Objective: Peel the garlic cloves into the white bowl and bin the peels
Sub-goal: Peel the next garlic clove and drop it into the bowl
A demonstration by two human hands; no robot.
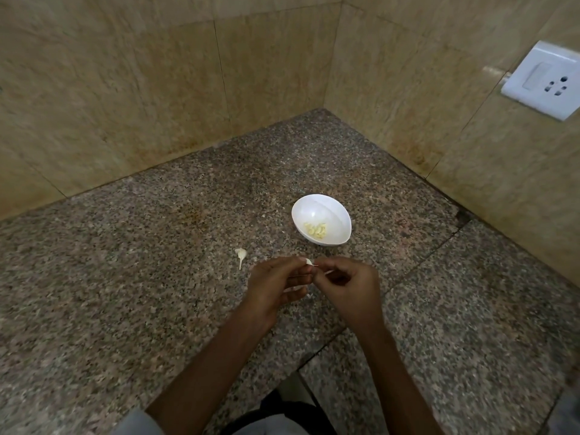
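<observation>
Clove [309, 261] is pinched by my left hand [276, 285] and right hand [348, 284]; probably light, papery, slippery, so I hold its ends

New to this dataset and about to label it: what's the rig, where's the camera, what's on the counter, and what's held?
There is no machine here: a person works with two bare hands. The single picture comes from a wide-angle camera worn on the head, looking forward and down, so both arms enter from the bottom edge. The left hand and right hand meet above a speckled stone counter and pinch a small garlic clove between their fingertips. Beyond them stands a white bowl with a few peeled cloves inside. Left of the hands lies another garlic piece. A wall socket sits at right. No bin is in view.
</observation>
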